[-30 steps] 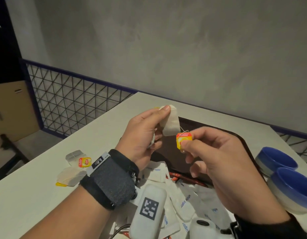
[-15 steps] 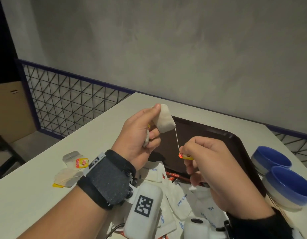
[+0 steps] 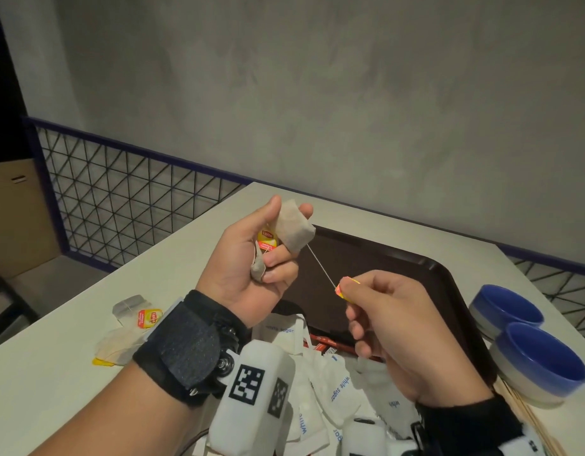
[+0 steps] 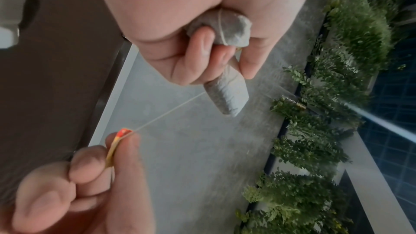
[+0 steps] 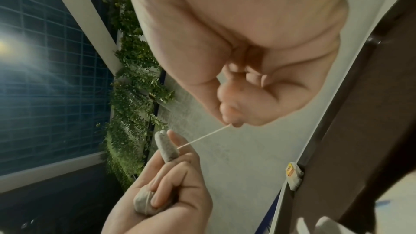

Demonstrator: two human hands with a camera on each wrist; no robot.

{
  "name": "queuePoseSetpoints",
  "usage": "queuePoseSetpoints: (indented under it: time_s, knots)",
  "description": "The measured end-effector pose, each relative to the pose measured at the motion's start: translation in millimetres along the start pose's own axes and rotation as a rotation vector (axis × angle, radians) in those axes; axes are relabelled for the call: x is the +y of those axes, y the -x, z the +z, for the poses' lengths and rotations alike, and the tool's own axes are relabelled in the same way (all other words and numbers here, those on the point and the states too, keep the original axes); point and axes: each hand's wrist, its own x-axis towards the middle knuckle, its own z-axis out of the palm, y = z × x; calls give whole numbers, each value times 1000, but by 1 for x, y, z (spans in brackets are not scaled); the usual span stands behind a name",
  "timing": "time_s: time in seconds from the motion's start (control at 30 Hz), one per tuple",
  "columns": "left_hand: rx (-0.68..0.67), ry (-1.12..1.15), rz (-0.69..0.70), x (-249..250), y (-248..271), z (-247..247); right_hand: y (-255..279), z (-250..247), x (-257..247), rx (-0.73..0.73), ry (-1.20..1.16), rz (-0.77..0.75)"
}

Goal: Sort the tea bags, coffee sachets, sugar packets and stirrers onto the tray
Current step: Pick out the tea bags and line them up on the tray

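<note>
- Two tea bags (image 3: 294, 230) sit bunched in your left hand (image 3: 248, 261), fingers curled round them, held up above the near left corner of the dark tray (image 3: 442, 284).
- Your right hand (image 3: 393, 327) pinches a small red and yellow tag (image 3: 345, 288) between thumb and fingertip, and its string (image 3: 320, 268) runs taut to the upper bag.
- Risk: pull harder and the thin string may snap, or tear loose from the paper bag and spill tea. The tight line is the cause.
- Risk: a second bag, with its own yellow tag (image 3: 267, 240), is squeezed low in the same fist. Its string wraps round it in the left wrist view, so the two strings could tangle or the bag could drop as you loosen your fingers.
- Open room: the far part of the tray below your hands looks bare, a good place to set bags down.
- Crowded: sugar packets (image 3: 337, 383) are heaped at the tray's near edge, directly under your wrists.
- Two blue bowls (image 3: 534, 363) stand just beside the tray's right rim; swing wide of them.
- More tea bags (image 3: 133, 320) lie on the white table (image 3: 54, 390) to your left, near its edge.
</note>
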Motion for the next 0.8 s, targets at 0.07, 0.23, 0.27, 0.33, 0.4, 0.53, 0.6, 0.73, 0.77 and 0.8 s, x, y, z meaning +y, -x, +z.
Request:
queuePoseSetpoints:
  time_s: [0.07, 0.23, 0.27, 0.33, 0.4, 0.53, 0.6, 0.73, 0.77, 0.8]
  knots:
    - [8, -19, 5, 0, 0, 0, 3, 2, -1, -39, 5, -41]
    - [114, -258, 145, -5, -4, 0, 13, 6, -12, -128, -25, -190]
    - [136, -319, 187, -7, -4, 0, 15, 5, -14, -129, -37, -224]
    - [165, -430, 246, -9, -3, 2, 17, 4, -16, -131, -79, -273]
    - [182, -530, 272, -12, -1, 4, 18, 2, -17, -130, -132, -281]
    - [164, -661, 269, -16, 2, 8, 17, 0, -19, -161, -264, -222]
    - [137, -713, 267, -19, 2, 8, 16, -1, -19, -186, -347, -164]
    - [89, -796, 294, -29, 3, 10, 12, -1, -18, -197, -498, -86]
    - [62, -806, 288, -31, 4, 11, 11, -2, -17, -196, -528, -78]
    - [34, -815, 281, -32, 4, 12, 10, -2, -16, -193, -546, -76]
